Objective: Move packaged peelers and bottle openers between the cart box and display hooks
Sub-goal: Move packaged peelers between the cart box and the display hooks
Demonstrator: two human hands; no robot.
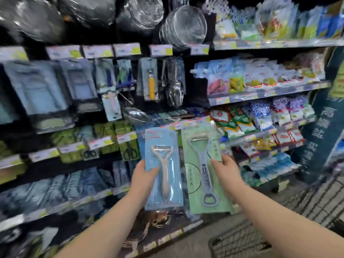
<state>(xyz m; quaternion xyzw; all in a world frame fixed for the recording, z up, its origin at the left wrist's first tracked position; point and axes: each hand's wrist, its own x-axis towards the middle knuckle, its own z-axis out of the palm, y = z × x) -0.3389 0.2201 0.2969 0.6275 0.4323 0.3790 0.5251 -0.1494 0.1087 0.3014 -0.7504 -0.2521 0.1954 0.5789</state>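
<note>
Aisle-side, a person's left hand (144,175) pinches a blue carded peeler (163,174). The right hand (226,169) pinches a green bottle-opener card (204,170) at its three-o'clock edge, hanging utensil packs (149,79) at twelve o'clock. Light, bendy, probably slick: grip the card edges.

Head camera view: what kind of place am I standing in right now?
Most likely a supermarket aisle, in the kitchenware section. Price tags run along the shelves, packaged tools hang in rows, and a wire cart stands at lower right.
</note>
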